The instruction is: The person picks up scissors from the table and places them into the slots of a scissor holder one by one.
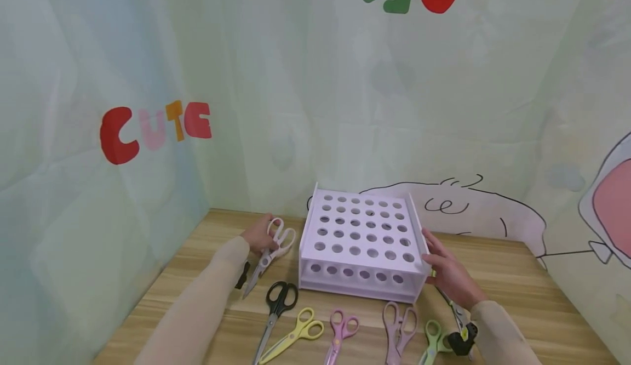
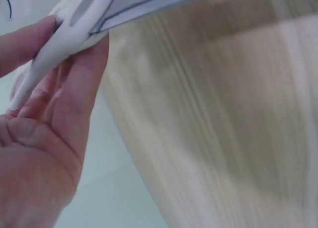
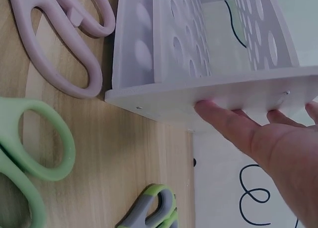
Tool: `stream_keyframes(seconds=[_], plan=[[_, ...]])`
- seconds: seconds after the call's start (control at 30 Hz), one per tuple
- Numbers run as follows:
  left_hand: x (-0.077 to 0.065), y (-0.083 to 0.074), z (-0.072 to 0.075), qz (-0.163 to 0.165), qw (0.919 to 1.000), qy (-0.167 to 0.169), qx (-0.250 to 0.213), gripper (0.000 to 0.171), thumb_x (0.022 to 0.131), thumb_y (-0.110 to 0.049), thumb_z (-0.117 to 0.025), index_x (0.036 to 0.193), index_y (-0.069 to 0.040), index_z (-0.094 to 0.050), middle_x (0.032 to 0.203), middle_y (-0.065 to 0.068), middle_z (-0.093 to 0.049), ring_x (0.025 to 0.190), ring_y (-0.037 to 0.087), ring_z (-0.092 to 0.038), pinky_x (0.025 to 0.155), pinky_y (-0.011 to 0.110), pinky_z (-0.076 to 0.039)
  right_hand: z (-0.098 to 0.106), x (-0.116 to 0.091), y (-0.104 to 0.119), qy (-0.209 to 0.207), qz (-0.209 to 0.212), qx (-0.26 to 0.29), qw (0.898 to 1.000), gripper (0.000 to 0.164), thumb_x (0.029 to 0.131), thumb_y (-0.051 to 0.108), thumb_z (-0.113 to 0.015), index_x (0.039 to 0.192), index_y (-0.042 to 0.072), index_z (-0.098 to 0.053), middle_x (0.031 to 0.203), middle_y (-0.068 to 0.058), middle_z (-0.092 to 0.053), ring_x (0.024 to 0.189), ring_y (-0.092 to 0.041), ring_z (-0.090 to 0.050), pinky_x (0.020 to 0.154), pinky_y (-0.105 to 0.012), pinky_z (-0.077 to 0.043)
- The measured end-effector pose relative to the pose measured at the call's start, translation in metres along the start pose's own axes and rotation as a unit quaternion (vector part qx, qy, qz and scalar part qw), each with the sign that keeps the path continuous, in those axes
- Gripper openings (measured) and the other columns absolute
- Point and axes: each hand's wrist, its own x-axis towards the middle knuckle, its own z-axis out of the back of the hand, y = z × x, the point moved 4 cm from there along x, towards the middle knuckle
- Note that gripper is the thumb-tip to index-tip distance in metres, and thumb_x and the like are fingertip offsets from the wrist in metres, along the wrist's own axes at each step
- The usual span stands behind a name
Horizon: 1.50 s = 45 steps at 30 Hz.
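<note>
My left hand (image 1: 260, 235) grips a pair of white scissors (image 1: 267, 257) by the handles, thumb and fingers on either side; its blades point down towards the front of the table. In the left wrist view the white handle (image 2: 54, 46) sits between the fingers. A pale lilac rack (image 1: 363, 244) with rows of round holes stands in the middle of the table. On its right side wall rest the nearly straight fingertips of my right hand (image 1: 452, 278). Grey-and-green scissors (image 3: 149, 208) lie beneath that hand, partly hidden by the wrist in the head view.
Along the front lie black scissors (image 1: 278, 306), yellow scissors (image 1: 298, 333), pink scissors (image 1: 337, 332), mauve scissors (image 1: 393, 335) and light green scissors (image 1: 431, 345). A printed cloth wall (image 1: 345, 140) closes off the back and both sides of the wooden table (image 1: 503, 283).
</note>
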Motion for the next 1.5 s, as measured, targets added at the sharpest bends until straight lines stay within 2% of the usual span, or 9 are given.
stream_keyframes(seconds=[0.2,0.4,0.5,0.73,0.83,0.97,1.1,1.37,1.5], plan=[[-0.005,-0.014,0.009,-0.029,0.9994,0.005,-0.018,0.048,0.084,0.011,-0.068,0.122,-0.004,-0.042,0.093,0.016,-0.056,0.075,0.029,-0.064,0.055,0.042,-0.059,-0.001,0.0,0.0,-0.008,0.006,0.012,1.0,0.069,0.104,0.011,-0.037,0.16,0.018,0.004,0.163,-0.02,0.007,0.14,-0.045,-0.02,0.1,-0.057,-0.041],[-0.008,-0.033,0.025,-0.057,0.9951,-0.018,-0.079,0.042,0.089,0.007,-0.066,0.122,-0.001,-0.042,0.096,0.016,-0.054,0.078,0.029,-0.064,0.058,0.046,-0.059,-0.001,0.0,0.0,-0.007,0.01,0.015,1.0,0.07,0.104,0.011,-0.039,0.16,0.018,0.003,0.163,-0.018,0.008,0.141,-0.045,-0.019,0.1,-0.056,-0.043],[-0.011,-0.046,0.032,-0.07,0.9928,-0.031,-0.092,0.041,0.089,0.005,-0.066,0.123,0.0,-0.042,0.098,0.016,-0.055,0.08,0.029,-0.064,0.059,0.046,-0.059,-0.001,0.0,0.0,-0.004,0.006,0.012,1.0,0.07,0.104,0.011,-0.038,0.16,0.019,0.004,0.164,-0.017,0.01,0.142,-0.046,-0.017,0.1,-0.058,-0.042],[-0.022,-0.069,0.037,-0.087,0.9885,-0.044,-0.116,0.04,0.091,0.004,-0.065,0.124,0.0,-0.041,0.1,0.018,-0.057,0.083,0.033,-0.065,0.062,0.048,-0.059,0.002,0.001,-0.002,-0.023,-0.011,-0.014,1.0,0.069,0.103,0.012,-0.041,0.16,0.015,-0.002,0.165,-0.017,0.0,0.138,-0.044,-0.028,0.098,-0.055,-0.046],[-0.022,-0.074,0.037,-0.097,0.9863,-0.051,-0.123,0.041,0.091,0.004,-0.065,0.125,0.0,-0.041,0.102,0.019,-0.057,0.087,0.037,-0.065,0.065,0.05,-0.059,0.003,0.001,-0.003,-0.023,-0.013,-0.022,0.999,0.068,0.104,0.013,-0.041,0.16,0.014,-0.004,0.164,-0.017,-0.002,0.137,-0.042,-0.031,0.098,-0.054,-0.047],[-0.018,-0.076,0.039,-0.107,0.9828,-0.064,-0.137,0.043,0.092,0.003,-0.065,0.127,0.0,-0.04,0.104,0.019,-0.056,0.088,0.036,-0.065,0.066,0.05,-0.059,0.004,0.001,-0.005,-0.019,-0.016,-0.019,1.0,0.067,0.104,0.014,-0.042,0.16,0.015,-0.005,0.164,-0.017,-0.003,0.136,-0.04,-0.033,0.099,-0.053,-0.047],[-0.014,-0.083,0.043,-0.119,0.977,-0.082,-0.156,0.043,0.092,0.0,-0.066,0.126,0.0,-0.041,0.103,0.017,-0.055,0.081,0.029,-0.065,0.063,0.046,-0.06,0.004,0.001,-0.006,-0.016,-0.011,-0.009,1.0,0.068,0.103,0.012,-0.042,0.16,0.014,-0.005,0.164,-0.017,-0.003,0.135,-0.039,-0.035,0.099,-0.053,-0.047],[-0.015,-0.111,0.047,-0.14,0.9619,-0.105,-0.21,0.041,0.092,-0.002,-0.067,0.124,-0.005,-0.042,0.098,0.013,-0.057,0.075,0.021,-0.065,0.06,0.043,-0.059,0.004,-0.001,-0.004,-0.017,-0.013,-0.023,1.0,0.066,0.104,0.014,-0.041,0.16,0.017,-0.006,0.164,-0.016,-0.003,0.136,-0.041,-0.034,0.098,-0.051,-0.048],[-0.01,-0.124,0.043,-0.147,0.9533,-0.108,-0.241,0.04,0.093,-0.001,-0.067,0.124,-0.006,-0.042,0.097,0.011,-0.059,0.074,0.019,-0.066,0.057,0.04,-0.059,0.004,0.0,-0.006,-0.024,-0.017,-0.022,0.999,0.066,0.104,0.015,-0.042,0.16,0.018,-0.007,0.165,-0.015,-0.003,0.139,-0.044,-0.03,0.098,-0.051,-0.048]])
